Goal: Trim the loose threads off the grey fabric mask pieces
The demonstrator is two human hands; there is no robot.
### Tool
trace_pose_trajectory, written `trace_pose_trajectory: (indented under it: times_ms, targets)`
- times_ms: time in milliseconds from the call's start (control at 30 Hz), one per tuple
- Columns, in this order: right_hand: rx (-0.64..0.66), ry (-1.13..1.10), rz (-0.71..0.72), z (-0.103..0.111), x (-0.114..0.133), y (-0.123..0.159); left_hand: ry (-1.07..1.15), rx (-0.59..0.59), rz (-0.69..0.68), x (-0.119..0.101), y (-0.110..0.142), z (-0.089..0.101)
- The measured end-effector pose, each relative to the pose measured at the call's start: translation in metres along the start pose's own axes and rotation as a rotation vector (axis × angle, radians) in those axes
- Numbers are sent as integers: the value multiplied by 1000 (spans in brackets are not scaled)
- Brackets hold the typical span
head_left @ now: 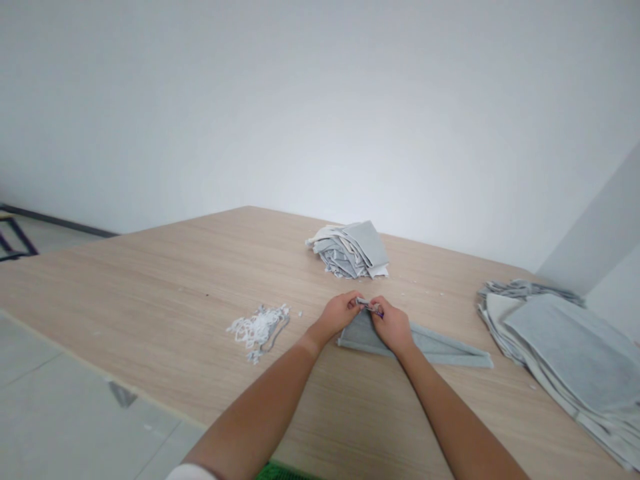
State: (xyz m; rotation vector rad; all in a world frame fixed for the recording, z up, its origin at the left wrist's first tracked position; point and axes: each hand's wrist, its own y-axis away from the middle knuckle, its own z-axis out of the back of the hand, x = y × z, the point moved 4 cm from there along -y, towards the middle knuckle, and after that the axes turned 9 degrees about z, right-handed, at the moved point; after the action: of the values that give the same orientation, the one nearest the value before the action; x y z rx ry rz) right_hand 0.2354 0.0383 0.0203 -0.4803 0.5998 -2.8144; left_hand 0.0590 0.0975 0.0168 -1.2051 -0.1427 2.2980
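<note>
Worktop of pale wood-grain laminate [150, 287] runs away from the person, its far edge near a plain white wall [320, 113] and its left edge dropping to a pale grey tiled floor [75, 393]. Hands together at mid-worktop: left hand [337, 315] and right hand [393, 325] meet at the fingertips, both pinching a small silver-and-purple piece [370, 306], too small to tell exactly what it is. Directly under the hands lies a flat grey felt-like fabric strip [440, 347], folded into a long tapering triangle with its point toward the right. Left of the hands, apart from them, sits a loose tangle of thin white elastic loops [259, 330] with a narrow grey strip caught in it. Beyond the hands, a rumpled heap of soft grey and cream fabric pieces [347, 250]. At far right, by the worktop's right edge, a wide layered stack of flat grey and cream fabric panels [565, 353], with a twisted grey bundle along its far side. White sleeve [187, 472] at the left arm, bottom of view. Thin dark metal frame [15, 237] stands on the floor at far left.
</note>
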Motion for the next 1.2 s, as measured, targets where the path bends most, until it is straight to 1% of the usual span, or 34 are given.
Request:
trace_pose_trajectory:
  times_ms: [167,400,567,733,867,1067,1200]
  targets:
    - [-10,-36,31,-1,0,1,-53,-46,-55,1,-3,-1]
    - [-61,-99,23,1,4,1,-66,-79,-12,2,-4,-4]
    - [-59,-100,38,2,5,1,36,-45,51,5,-5,-7]
    - [-58,-105,64,3,2,1,206,9,30,2,-5,-8]
    - [-46,-117,64,2,2,1,266,5,47,3,-7,-10]
    - [-76,-114,28,1,-1,0,220,-50,99,4,-7,-13]
    - [-94,-153,-1,-1,-5,-1,145,-44,104,1,-5,-14]
